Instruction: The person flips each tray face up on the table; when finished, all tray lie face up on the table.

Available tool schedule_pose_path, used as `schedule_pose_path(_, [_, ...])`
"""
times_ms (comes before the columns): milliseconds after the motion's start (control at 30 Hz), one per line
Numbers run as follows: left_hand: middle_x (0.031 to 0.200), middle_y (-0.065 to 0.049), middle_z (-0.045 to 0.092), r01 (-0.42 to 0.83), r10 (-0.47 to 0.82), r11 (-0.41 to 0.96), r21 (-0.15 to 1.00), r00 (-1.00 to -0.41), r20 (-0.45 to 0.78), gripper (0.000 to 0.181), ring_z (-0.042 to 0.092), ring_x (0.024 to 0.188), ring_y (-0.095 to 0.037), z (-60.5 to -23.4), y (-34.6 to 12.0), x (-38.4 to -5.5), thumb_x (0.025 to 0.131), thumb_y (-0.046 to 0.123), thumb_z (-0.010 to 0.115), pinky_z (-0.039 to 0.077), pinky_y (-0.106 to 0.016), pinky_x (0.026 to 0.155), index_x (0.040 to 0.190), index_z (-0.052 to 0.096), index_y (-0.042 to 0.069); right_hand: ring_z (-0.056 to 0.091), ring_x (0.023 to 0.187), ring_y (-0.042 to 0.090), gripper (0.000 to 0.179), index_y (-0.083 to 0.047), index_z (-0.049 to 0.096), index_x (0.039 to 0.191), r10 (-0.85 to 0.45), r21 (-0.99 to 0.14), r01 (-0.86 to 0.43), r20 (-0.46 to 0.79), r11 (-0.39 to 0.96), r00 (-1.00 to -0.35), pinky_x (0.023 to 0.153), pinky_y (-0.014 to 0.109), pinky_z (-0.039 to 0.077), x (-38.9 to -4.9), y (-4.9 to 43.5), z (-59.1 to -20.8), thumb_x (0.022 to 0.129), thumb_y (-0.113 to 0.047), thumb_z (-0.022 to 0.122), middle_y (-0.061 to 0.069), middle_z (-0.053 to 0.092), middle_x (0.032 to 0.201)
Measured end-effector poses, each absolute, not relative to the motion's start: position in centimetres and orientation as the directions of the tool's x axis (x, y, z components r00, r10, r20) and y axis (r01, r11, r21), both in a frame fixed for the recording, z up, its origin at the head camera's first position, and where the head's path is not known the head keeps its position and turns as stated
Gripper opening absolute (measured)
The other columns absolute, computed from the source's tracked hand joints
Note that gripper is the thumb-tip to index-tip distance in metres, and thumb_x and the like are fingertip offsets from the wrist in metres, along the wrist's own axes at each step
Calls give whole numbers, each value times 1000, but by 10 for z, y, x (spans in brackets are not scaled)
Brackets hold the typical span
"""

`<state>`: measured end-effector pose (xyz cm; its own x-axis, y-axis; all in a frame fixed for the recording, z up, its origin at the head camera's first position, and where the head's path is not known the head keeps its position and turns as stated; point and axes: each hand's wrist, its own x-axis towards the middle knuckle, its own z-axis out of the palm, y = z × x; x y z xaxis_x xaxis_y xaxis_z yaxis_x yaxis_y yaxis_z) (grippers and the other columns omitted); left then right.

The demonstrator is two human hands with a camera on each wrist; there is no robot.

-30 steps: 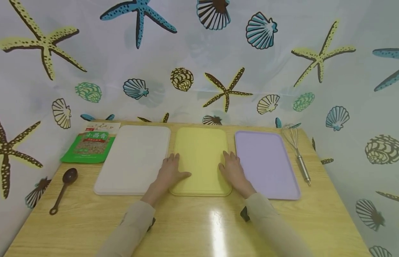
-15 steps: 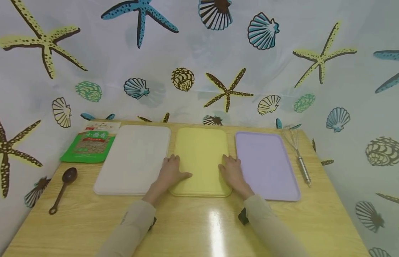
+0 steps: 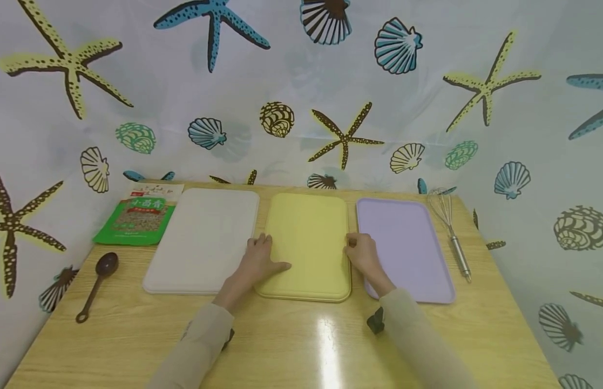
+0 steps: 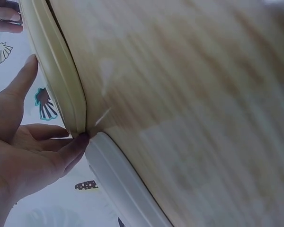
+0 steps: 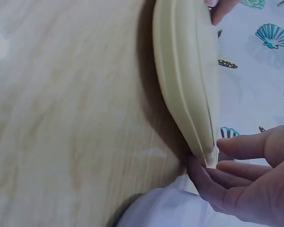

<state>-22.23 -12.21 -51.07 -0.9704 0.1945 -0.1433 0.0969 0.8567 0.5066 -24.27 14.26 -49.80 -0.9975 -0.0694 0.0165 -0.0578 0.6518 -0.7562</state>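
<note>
A yellow rectangular tray [image 3: 308, 243] lies in the middle of the wooden table. My left hand [image 3: 256, 262] rests at its left edge, the thumb spread over the surface and the fingers along the side. In the left wrist view those fingertips touch the tray's corner, beside the white tray [image 4: 123, 182]. With thumb and fingers my right hand [image 3: 363, 254] pinches the right edge. A shadow shows under the yellow tray [image 5: 184, 71] in the right wrist view, its right side slightly raised. Part of the purple tray [image 3: 403, 248] is hidden by my right hand.
On the far left are a green packet of seeds [image 3: 141, 221] and a dark brown spoon [image 3: 107, 265]. A wire whisk [image 3: 458, 254] lies right of the purple tray. Behind the table [image 3: 282, 346] hangs a cloth [image 3: 291, 70] with starfish and shells.
My right hand has shifted right and gone from lying on the yellow tray's edge to pinching it. The tray has moved slightly right. My left hand has stayed in place.
</note>
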Motion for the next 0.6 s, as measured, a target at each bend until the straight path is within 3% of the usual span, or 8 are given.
schedule_pose_path(67, [150,-34,22,106,203,855,507,-969,-140,97,25,134,-48,-510,-124,-223,84,44,72,31,-55,111,143,25,-16,61,109,39,39,13,58,121,-49,-772,-15,-21,636,-999,90,41,54,-245,145,-495,82,10,63,29,62,118])
schedule_pose_path(300, [152,-33,18,121,237,836,535,-959,-154,98,21,137,-48,-515,-131,-225,85,49,69,27,-57,111,145,23,-14,61,110,37,48,11,54,128,-73,-866,86,-140,493,-987,84,35,56,-253,158,-481,83,3,69,28,59,122])
schedule_pose_path(600, [153,-33,17,119,259,785,608,-954,-148,96,19,137,-50,-515,-135,-222,86,50,67,26,-61,110,145,24,-13,67,88,24,55,6,53,133,-140,-903,85,-157,422,-977,81,43,58,-262,168,-471,83,-3,74,27,63,113])
